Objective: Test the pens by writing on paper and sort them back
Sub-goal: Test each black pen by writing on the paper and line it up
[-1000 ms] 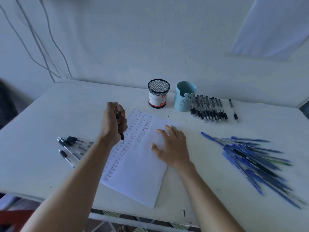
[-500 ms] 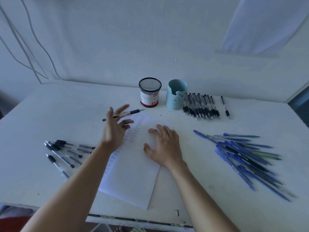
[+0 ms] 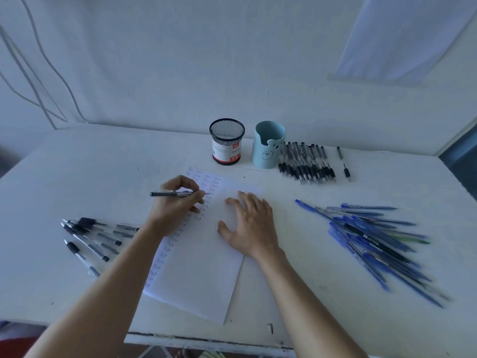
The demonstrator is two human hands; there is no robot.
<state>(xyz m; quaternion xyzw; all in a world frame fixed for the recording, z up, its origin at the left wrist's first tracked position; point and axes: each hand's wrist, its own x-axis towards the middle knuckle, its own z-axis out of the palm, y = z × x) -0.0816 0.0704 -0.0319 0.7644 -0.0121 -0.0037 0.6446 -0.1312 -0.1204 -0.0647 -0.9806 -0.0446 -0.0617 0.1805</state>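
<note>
Nearest the bench (image 3: 77, 177) edge lies the paper (image 3: 201, 275), a sheet set at a slant with columns of the word "Test" down its left side. The right hand (image 3: 250, 228) rests flat on the blank half of the sheet, fingers spread and holding nothing. The left hand (image 3: 173, 210) pinches a dark pen (image 3: 178, 194) in curled fingers; the pen lies almost level, its tip at the written columns near the top of the sheet.

Step in hand, as judged: a writing test of this pen. To do it well, raise the barrel to a steeper angle so the tip meets the sheet squarely, keep the right palm pressing so the paper cannot slide, and write in a free gap where a faint line would show.

At mid distance a loose group of black pens (image 3: 90, 236) lies left of the sheet and a fan of blue pens (image 3: 374, 241) lies well to its right. Farthest, against the wall, stand a mesh cup (image 3: 227, 140) and a pale blue cup (image 3: 268, 148), with a neat row of black pens (image 3: 304, 164) just beside the latter.

Half a second earlier the left fingers were extended, the pen lying loosely across them above the sheet's upper corner; they are now closed round it. The right hand has stayed flat on the sheet.
</note>
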